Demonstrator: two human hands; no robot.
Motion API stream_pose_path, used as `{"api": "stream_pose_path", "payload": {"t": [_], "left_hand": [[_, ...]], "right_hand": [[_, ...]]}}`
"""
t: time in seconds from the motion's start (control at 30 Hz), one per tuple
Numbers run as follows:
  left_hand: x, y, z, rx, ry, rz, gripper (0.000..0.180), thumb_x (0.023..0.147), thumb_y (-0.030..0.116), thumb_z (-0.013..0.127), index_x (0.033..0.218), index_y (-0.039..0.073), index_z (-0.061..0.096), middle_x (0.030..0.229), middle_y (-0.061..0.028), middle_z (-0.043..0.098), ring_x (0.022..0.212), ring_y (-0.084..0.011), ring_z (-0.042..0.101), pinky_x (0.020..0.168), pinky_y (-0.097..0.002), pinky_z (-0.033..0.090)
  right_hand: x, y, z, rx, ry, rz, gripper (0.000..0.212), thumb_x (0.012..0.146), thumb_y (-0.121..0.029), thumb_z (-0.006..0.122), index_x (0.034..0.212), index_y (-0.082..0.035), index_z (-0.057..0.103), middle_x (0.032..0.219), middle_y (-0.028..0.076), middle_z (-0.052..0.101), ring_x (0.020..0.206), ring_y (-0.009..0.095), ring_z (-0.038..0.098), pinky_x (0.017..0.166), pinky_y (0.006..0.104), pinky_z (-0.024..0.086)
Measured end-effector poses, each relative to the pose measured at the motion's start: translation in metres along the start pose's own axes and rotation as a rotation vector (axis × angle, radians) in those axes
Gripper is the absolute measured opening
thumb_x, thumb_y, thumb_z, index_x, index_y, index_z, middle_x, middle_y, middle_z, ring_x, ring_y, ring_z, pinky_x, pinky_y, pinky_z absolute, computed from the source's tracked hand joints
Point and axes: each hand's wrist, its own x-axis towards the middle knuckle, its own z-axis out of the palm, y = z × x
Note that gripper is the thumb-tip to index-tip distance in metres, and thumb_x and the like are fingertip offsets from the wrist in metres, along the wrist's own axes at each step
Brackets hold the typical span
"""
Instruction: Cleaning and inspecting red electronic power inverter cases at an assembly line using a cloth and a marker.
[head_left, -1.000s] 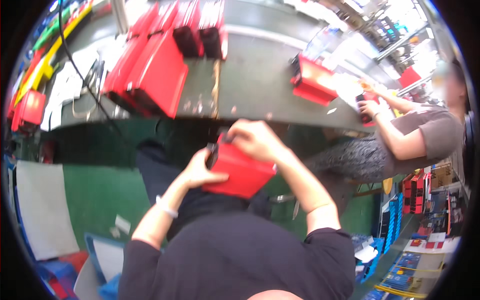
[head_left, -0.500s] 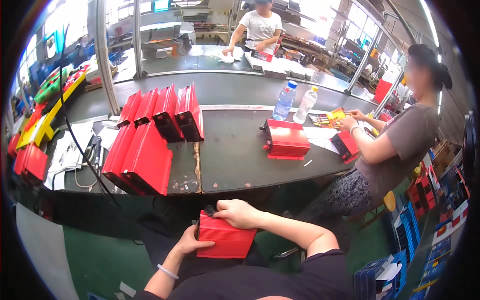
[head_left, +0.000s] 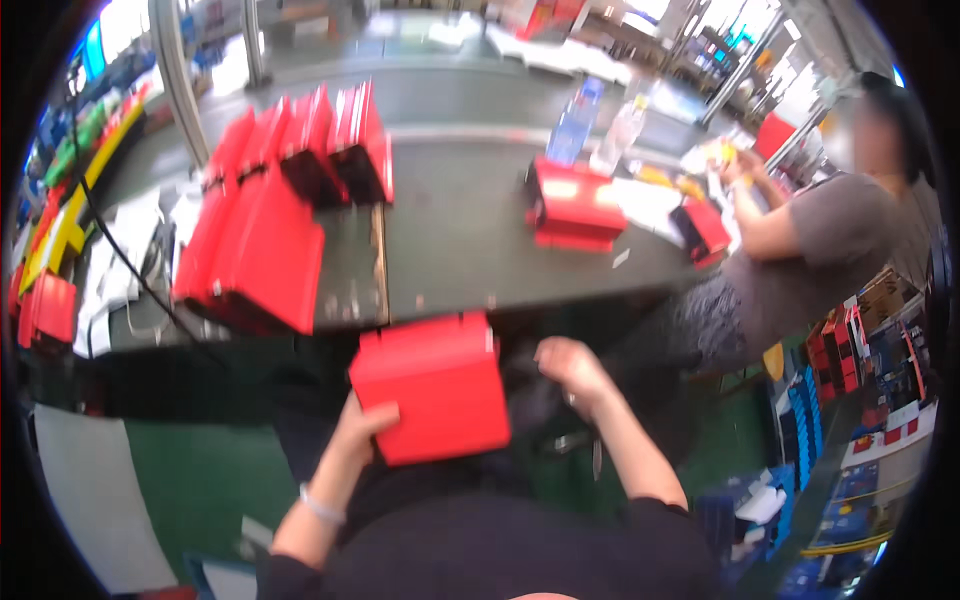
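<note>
A red power inverter [head_left: 440, 400] with a box-shaped metal housing is held above my lap, near the table's front edge. My left hand [head_left: 365, 425] grips its left side, thumb lying over the near face and the other fingers hidden behind it. To the right of the inverter and apart from it is my right hand [head_left: 577, 372]. Its fingers are curled in and somewhat blurred; what they hold, if anything, does not show. On the table ahead, several more red inverters [head_left: 265, 250] stand on edge in a group at the left. Another red inverter [head_left: 577, 203] lies right of centre.
Two plastic bottles, one blue-capped bottle [head_left: 574, 125] and one clear bottle [head_left: 619, 135], stand behind the lone inverter. A co-worker [head_left: 830, 225] sits at the right, hands over papers beside a red box [head_left: 702, 230]. A black cable [head_left: 125, 262] hangs at the left.
My right hand has left the inverter's top and moved right and down. The inverter has been raised and turned in my left hand. The whole view has shifted with my head.
</note>
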Motion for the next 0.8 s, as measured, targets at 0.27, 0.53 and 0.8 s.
{"api": "stream_pose_path", "payload": {"t": [0.27,0.53,0.8], "left_hand": [[0.047,0.061,0.06,-0.587,-0.131,0.093,0.048,0.094,0.035,0.052,0.128,0.003,0.048,0.126,-0.0133,0.056,0.116,-0.0276,0.055,0.099,-0.044,0.045],[0.033,0.064,0.079,-0.59,0.033,0.061,0.054,0.088,0.043,0.058,0.131,0.011,0.048,0.129,-0.0093,0.055,0.116,-0.0281,0.055,0.097,-0.0484,0.045],[0.045,0.071,0.078,-0.657,0.061,0.087,0.047,0.088,0.035,0.061,0.124,0.007,0.051,0.12,-0.0098,0.059,0.109,-0.0275,0.058,0.094,-0.047,0.049]], "right_hand": [[0.004,-0.154,0.05,0.371,0.128,-0.633,0.017,0.085,0.002,0.063,0.102,0.001,0.06,0.094,0.004,0.063,0.086,0.01,0.059,0.08,0.0233,0.047],[0.037,-0.151,0.102,-0.256,0.575,-1.067,0.015,0.08,-0.003,0.069,0.093,0.004,0.065,0.081,0.006,0.064,0.073,0.012,0.06,0.067,0.0253,0.048],[0.03,-0.166,0.123,-1.023,0.481,-1.102,0.028,0.075,-0.006,0.064,0.102,-0.003,0.065,0.101,0.019,0.058,0.089,0.033,0.06,0.077,0.0376,0.048]]}}
